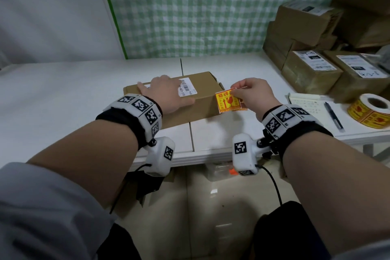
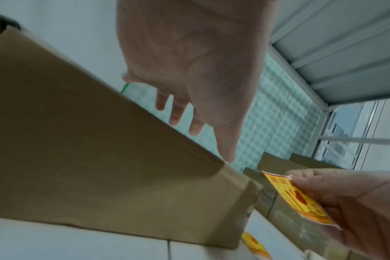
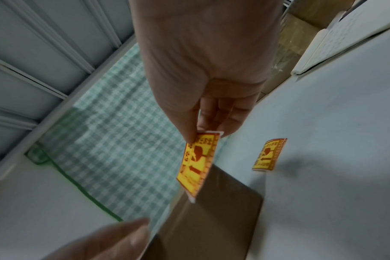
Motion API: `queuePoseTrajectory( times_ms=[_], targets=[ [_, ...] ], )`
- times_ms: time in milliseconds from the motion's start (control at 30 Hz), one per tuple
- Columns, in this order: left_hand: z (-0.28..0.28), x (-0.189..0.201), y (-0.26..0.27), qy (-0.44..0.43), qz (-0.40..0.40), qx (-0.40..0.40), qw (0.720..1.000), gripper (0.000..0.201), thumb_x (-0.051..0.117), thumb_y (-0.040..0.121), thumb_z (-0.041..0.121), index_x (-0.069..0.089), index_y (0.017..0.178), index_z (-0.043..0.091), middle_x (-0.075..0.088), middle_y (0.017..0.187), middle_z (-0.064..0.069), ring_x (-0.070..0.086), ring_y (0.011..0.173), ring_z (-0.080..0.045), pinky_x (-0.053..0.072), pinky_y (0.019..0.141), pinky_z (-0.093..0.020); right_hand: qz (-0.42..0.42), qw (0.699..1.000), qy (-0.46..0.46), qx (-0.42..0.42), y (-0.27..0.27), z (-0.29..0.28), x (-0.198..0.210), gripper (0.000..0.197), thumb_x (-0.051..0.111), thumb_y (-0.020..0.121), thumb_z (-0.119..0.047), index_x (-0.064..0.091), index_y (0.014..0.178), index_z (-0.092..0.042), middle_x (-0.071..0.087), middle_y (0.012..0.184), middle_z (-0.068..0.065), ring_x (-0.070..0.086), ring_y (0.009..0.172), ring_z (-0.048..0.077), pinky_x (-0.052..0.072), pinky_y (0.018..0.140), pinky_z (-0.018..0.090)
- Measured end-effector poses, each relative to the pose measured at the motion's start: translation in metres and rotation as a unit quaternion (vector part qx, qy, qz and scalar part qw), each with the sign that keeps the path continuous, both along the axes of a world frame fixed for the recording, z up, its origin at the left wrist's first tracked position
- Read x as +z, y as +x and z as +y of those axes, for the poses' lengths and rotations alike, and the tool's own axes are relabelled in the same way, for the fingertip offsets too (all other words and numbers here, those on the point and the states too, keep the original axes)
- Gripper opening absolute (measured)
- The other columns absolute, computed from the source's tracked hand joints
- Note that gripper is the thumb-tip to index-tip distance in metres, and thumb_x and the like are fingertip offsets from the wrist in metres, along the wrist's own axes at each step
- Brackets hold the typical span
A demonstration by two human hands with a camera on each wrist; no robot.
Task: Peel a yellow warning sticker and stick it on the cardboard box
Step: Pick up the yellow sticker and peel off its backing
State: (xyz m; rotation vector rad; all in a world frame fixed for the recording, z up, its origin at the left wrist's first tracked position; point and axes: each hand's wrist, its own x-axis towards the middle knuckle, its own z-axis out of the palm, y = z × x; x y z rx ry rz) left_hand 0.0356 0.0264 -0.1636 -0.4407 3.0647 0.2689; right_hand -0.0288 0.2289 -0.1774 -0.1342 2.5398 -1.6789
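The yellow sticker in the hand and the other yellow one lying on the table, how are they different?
The held sticker hangs in the air, pinched at its top by the right hand; the loose sticker lies on the white table, untouched. The held one is beside the cardboard box; the loose one lies farther right. Both are yellow with red print.

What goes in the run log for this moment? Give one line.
left hand: flat on box | right hand: pinching sticker beside box end | sticker: not yet stuck | spare sticker: on table

Matt cardboard box (image 1: pixel 196 99); glossy yellow paper sticker (image 1: pixel 226 101).
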Motion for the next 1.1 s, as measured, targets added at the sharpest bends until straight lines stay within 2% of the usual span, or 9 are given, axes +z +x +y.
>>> queuePoseTrajectory(
  times_ms=[67, 133, 167, 267, 333, 467, 567, 733, 1100],
  targets=[
    [0.001, 0.006, 0.002, 0.070, 0.077, -0.024, 0.994, 0.061, 0.056, 0.077, 0.060, 0.052, 0.127, 0.024, 0.052, 0.134, -0.006, 0.043, 0.126, -0.030, 0.031, 0.105, -0.051, -0.004, 1.000, -0.026, 0.014, 0.007, -0.006, 0.005, 0.018, 0.063, 0.082, -0.008, 0.062, 0.069, -0.021, 0.068, 0.085, 0.008, 0.064, 0.073, 0.021, 0.054, 0.062, 0.027],
    [0.005, 0.011, 0.006, 0.166, 0.142, -0.052, 0.975, 0.046, 0.061, 0.079, 0.048, 0.059, 0.114, 0.019, 0.060, 0.122, -0.003, 0.051, 0.116, -0.024, 0.041, 0.096, -0.036, -0.011, 0.998, -0.053, 0.032, 0.015, -0.011, 0.010, 0.015, 0.063, 0.084, -0.007, 0.061, 0.074, -0.017, 0.067, 0.078, 0.005, 0.062, 0.064, 0.014, 0.050, 0.056, 0.020],
    [0.008, 0.013, 0.008, 0.223, 0.152, -0.058, 0.961, 0.038, 0.062, 0.080, 0.043, 0.060, 0.108, 0.017, 0.063, 0.114, -0.004, 0.056, 0.108, -0.022, 0.044, 0.090, -0.034, -0.015, 0.997, -0.067, 0.038, 0.019, -0.015, 0.013, 0.011, 0.063, 0.085, -0.006, 0.062, 0.077, -0.014, 0.065, 0.074, 0.004, 0.061, 0.058, 0.011, 0.049, 0.052, 0.018],
    [0.020, 0.017, 0.019, 0.426, 0.106, -0.053, 0.897, 0.025, 0.064, 0.084, 0.029, 0.047, 0.098, 0.017, 0.066, 0.097, -0.011, 0.062, 0.084, -0.022, 0.053, 0.081, -0.044, -0.024, 0.993, -0.105, 0.049, 0.030, -0.022, 0.017, 0.009, 0.063, 0.085, -0.003, 0.061, 0.080, -0.011, 0.063, 0.069, 0.006, 0.058, 0.041, 0.003, 0.045, 0.042, 0.014],
    [0.025, 0.017, 0.025, 0.488, 0.089, -0.061, 0.866, 0.024, 0.063, 0.085, 0.016, 0.041, 0.094, 0.017, 0.066, 0.089, -0.012, 0.064, 0.075, -0.021, 0.057, 0.074, -0.039, -0.034, 0.990, -0.121, 0.057, 0.036, -0.025, 0.016, 0.013, 0.063, 0.085, -0.004, 0.060, 0.076, -0.013, 0.063, 0.070, 0.007, 0.060, 0.047, 0.007, 0.047, 0.044, 0.014],
    [0.031, 0.012, 0.029, 0.506, 0.136, -0.054, 0.850, 0.022, 0.060, 0.084, 0.000, 0.046, 0.080, 0.017, 0.065, 0.084, -0.008, 0.065, 0.070, -0.016, 0.055, 0.057, -0.021, -0.070, 0.980, -0.167, 0.077, 0.046, -0.027, 0.011, 0.009, 0.063, 0.087, -0.009, 0.060, 0.080, -0.014, 0.064, 0.072, 0.007, 0.057, 0.056, 0.013, 0.050, 0.054, 0.021],
    [0.031, 0.007, 0.031, 0.514, 0.171, -0.025, 0.840, 0.022, 0.059, 0.084, -0.002, 0.054, 0.076, 0.017, 0.062, 0.086, -0.005, 0.063, 0.069, -0.014, 0.055, 0.059, -0.020, -0.103, 0.972, -0.175, 0.116, 0.051, -0.024, 0.004, 0.008, 0.062, 0.088, -0.013, 0.061, 0.080, -0.012, 0.063, 0.070, 0.005, 0.057, 0.053, 0.011, 0.048, 0.054, 0.020],
    [0.030, 0.000, 0.034, 0.522, 0.184, -0.015, 0.833, 0.022, 0.058, 0.084, -0.005, 0.060, 0.079, 0.016, 0.062, 0.099, -0.010, 0.063, 0.074, -0.014, 0.056, 0.060, -0.017, -0.133, 0.967, -0.129, 0.175, 0.057, -0.018, -0.007, 0.013, 0.062, 0.087, -0.015, 0.064, 0.075, -0.014, 0.067, 0.070, 0.002, 0.057, 0.058, 0.011, 0.048, 0.055, 0.020],
    [0.032, -0.008, 0.032, 0.525, 0.183, -0.005, 0.831, 0.023, 0.061, 0.080, -0.009, 0.063, 0.090, 0.011, 0.062, 0.104, -0.013, 0.063, 0.079, -0.017, 0.057, 0.061, -0.017, -0.133, 0.967, -0.143, 0.166, 0.062, -0.018, -0.007, 0.011, 0.061, 0.086, -0.010, 0.064, 0.076, -0.009, 0.065, 0.070, 0.005, 0.055, 0.058, 0.013, 0.048, 0.056, 0.020]
  ],
)
